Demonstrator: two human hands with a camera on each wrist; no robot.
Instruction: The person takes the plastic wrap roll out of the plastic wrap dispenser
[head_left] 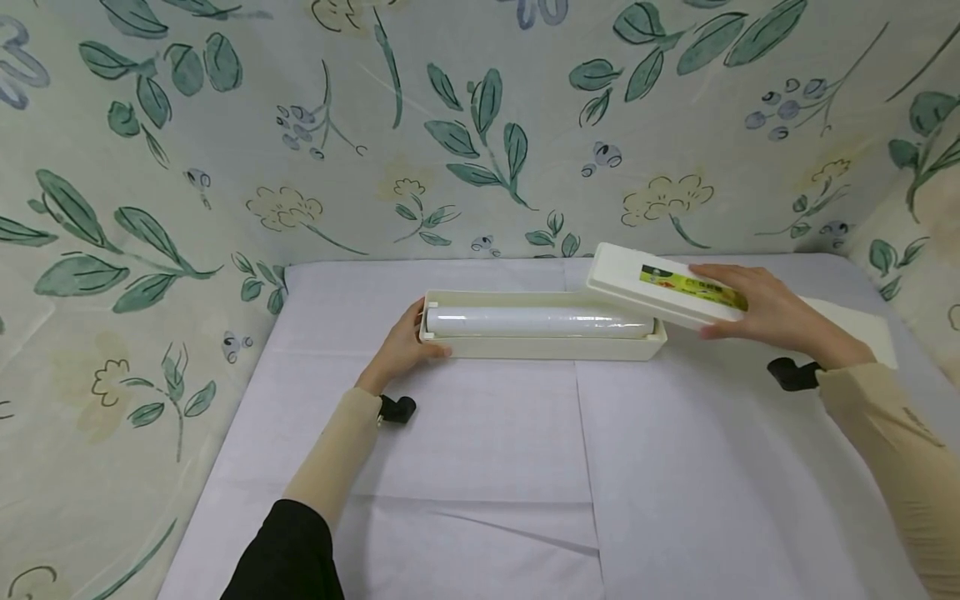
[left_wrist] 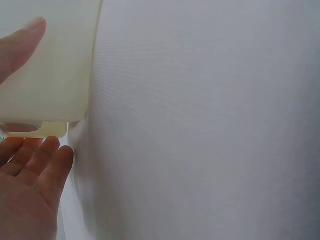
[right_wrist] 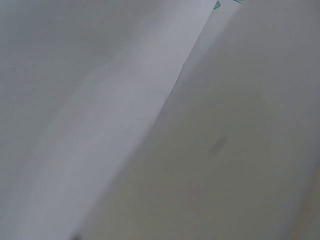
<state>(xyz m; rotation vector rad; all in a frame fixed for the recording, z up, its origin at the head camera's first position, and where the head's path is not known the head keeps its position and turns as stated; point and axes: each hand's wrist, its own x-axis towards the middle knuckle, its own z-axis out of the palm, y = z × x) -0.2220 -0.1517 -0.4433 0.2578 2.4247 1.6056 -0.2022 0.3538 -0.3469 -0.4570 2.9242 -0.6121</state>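
Note:
A long cream plastic wrap box [head_left: 540, 348] lies on the table with its top uncovered at the left and middle. Inside it is a roll of clear plastic wrap [head_left: 517, 321]. My left hand [head_left: 402, 340] grips the box's left end; in the left wrist view the thumb [left_wrist: 22, 47] lies on one face and the fingers [left_wrist: 42, 160] are at the end. My right hand [head_left: 780, 312] holds the white lid [head_left: 660, 304] from above, fingers over its yellow-green label [head_left: 690, 285]. The lid slants, its left end overlapping the box's right end in the head view.
A white cloth [head_left: 480, 442] with creases covers the table. Leaf-and-flower patterned fabric [head_left: 480, 150] hangs behind and at both sides. Black wrist mounts [head_left: 397, 409] sit on both forearms. In the right wrist view, a blurred pale surface [right_wrist: 210, 175] fills the lower right.

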